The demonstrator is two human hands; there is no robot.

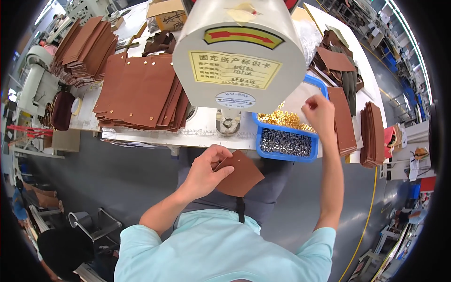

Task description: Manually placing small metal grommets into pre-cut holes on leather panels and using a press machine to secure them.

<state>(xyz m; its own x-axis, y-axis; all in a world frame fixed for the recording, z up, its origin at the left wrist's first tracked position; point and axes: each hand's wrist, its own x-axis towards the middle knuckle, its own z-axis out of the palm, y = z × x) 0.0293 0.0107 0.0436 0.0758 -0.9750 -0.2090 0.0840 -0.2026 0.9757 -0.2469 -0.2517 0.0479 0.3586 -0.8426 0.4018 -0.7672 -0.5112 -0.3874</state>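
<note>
Matt brown leather piece [240, 175]; glossy blue plastic tray [284, 129]; shiny gold metal eyelets [284, 120].

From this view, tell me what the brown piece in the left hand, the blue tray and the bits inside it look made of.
Brown piece: likely leather or faux leather, matte, flat and flexible like the stacked sheets.
Blue tray: probably moulded plastic, with a smooth, uniform colour.
Gold bits: shiny, brass-like metal.
Grey bits: darker, glinting metal.
</note>
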